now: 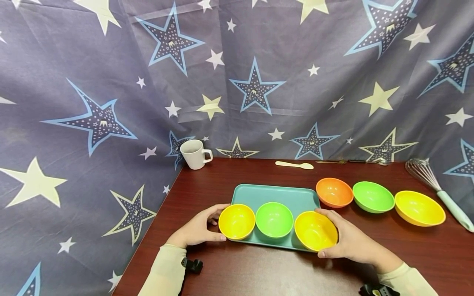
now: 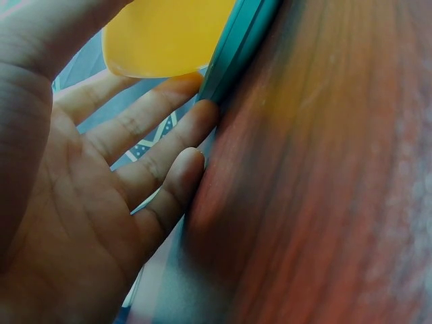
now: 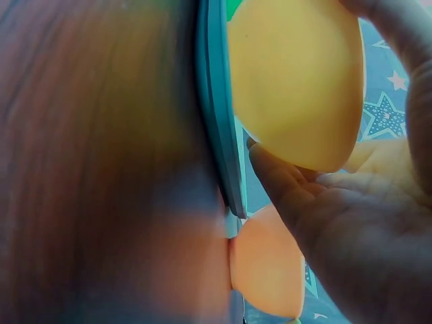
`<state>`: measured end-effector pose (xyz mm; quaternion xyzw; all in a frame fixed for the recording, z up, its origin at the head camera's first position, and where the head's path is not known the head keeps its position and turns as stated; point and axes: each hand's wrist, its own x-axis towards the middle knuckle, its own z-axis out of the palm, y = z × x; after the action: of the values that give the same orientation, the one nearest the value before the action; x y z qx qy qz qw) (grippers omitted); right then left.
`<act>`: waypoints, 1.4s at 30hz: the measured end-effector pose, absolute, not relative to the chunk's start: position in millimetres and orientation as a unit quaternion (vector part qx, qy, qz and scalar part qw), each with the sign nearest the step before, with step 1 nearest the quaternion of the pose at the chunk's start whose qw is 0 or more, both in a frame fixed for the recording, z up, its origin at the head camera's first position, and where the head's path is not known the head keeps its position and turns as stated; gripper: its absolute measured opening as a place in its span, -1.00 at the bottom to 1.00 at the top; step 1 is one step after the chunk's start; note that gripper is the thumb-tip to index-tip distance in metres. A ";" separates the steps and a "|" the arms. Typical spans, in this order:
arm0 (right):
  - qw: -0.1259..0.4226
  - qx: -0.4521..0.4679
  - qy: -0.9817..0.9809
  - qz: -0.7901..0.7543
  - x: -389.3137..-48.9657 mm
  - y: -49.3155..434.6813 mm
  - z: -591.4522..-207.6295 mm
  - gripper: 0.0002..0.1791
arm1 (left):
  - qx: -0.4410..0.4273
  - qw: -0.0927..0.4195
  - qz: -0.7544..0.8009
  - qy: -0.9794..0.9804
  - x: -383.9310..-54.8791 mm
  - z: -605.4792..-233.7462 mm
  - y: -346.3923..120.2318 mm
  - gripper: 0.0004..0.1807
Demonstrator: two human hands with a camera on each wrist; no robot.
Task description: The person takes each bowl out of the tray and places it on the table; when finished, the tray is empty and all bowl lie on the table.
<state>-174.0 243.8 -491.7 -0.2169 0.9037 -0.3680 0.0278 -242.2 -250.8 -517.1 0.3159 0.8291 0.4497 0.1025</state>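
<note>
Three bowls stand in a row on a teal tray. The left yellow bowl is between the thumb and fingers of my left hand; in the left wrist view, fingertips reach its underside and the tray's rim. A green bowl sits in the middle, touched by neither hand. My right hand grips the right yellow bowl, thumb in front and fingers behind. In the right wrist view, that bowl shows from the side, a finger under its lower edge.
Right of the tray stand an orange bowl, another green bowl and a wider yellow bowl. A whisk lies far right. Along the back are a white mug, a pale spoon and thin utensils by the star-patterned cloth.
</note>
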 end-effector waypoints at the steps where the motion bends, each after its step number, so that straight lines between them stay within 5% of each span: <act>1: 0.027 -0.216 0.903 -0.370 -173.8 243.9 -490.9 0.23 | 0.315 0.103 0.450 0.829 -242.1 -517.3 -250.8 -0.02; 42: -0.013 -0.166 0.912 -0.374 -167.0 290.3 -476.3 0.18 | 0.314 0.107 0.448 0.830 -242.7 -517.6 -252.0 0.00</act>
<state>-167.0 290.3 -476.3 -0.1661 0.9124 -0.3739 -0.0132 -242.7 -252.0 -517.6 0.3137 0.8303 0.4481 0.1069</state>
